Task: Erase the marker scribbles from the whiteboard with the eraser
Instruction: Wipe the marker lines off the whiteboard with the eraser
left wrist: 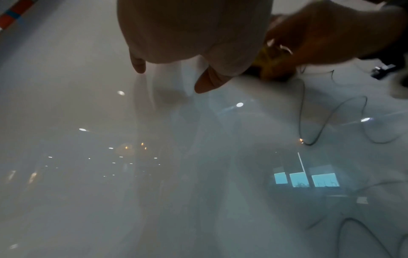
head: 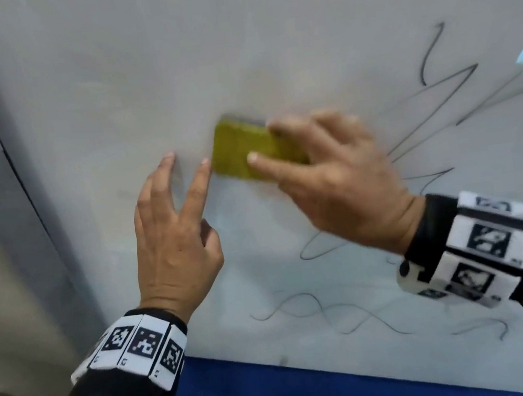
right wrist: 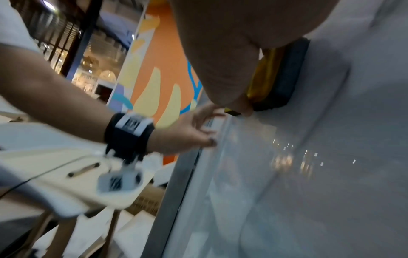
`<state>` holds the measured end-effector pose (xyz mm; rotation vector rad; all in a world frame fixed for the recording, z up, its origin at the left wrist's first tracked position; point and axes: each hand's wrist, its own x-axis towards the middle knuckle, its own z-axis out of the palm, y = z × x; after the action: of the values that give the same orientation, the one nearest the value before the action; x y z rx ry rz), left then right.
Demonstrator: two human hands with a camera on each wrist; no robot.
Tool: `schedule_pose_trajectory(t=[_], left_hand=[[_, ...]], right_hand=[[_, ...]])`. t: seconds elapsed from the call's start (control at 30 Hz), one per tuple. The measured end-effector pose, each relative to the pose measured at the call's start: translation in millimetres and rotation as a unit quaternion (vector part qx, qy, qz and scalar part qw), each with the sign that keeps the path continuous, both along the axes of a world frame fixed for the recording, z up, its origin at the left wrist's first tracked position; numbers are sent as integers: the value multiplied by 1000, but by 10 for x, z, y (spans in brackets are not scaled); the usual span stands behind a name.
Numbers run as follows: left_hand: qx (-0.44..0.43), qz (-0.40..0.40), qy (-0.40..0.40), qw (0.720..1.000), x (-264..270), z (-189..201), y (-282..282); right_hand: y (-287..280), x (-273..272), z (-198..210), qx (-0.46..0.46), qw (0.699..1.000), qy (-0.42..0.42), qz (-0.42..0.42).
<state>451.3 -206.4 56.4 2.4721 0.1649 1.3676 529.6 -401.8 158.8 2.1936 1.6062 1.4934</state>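
So the right hand [head: 335,184] had the yellow eraser [head: 244,150] gripped, thumb on its near face and fingers over the top edge, dark felt side flat against the whiteboard [head: 138,81]. The eraser stuck out left of that hand, almost touching the left hand [head: 175,239], which held nothing, fingers straight and spread, tips on the board. The black scribbles [head: 425,116] sat to the right of and below the eraser.
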Motion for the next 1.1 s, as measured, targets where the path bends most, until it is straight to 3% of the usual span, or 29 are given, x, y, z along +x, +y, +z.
schedule_pose_trajectory(t=[0.07, 0.13, 0.23, 0.3, 0.37, 0.47, 0.53, 0.6, 0.73, 0.83, 0.97, 1.03, 1.1], left_hand=[[-7, 6, -2, 1000, 14, 8, -45], [2, 6, -5, 1000, 23, 31, -81], [39, -1, -7, 999, 56, 100, -104], [54, -5, -9, 998, 80, 163, -133], [63, -8, -14, 998, 94, 218, -174], [77, -12, -18, 997, 110, 259, -212], [81, -12, -18, 996, 113, 258, -218], [86, -9, -23, 996, 108, 244, -212], [102, -11, -13, 995, 90, 213, -169], [112, -13, -4, 994, 81, 173, -146], [121, -10, -7, 993, 81, 54, -146], [125, -10, -11, 992, 82, -41, -130], [121, -6, -6, 993, 65, -194, -125]], right_hand=[[-41, 9, 139, 47, 999, -7, -20], [-115, -6, 13, 60, 998, -5, -20], [-279, -13, -435, -27, 999, 7, -23], [-388, 0, -499, -81, 996, 10, -23], [-415, 21, -246, -54, 999, 2, -7], [-401, 74, 323, 58, 998, -13, -5], [-402, 75, 369, 91, 996, -11, -20], [-431, 30, -22, 80, 997, -4, -16], [-633, -16, -1065, -67, 997, 14, -39], [-641, 19, -1019, -64, 998, 18, -21], [-517, 63, -504, 76, 997, 16, -9], [-473, 36, -631, 100, 995, 16, -12], [-444, -1, -1101, 65, 998, 21, -14]])
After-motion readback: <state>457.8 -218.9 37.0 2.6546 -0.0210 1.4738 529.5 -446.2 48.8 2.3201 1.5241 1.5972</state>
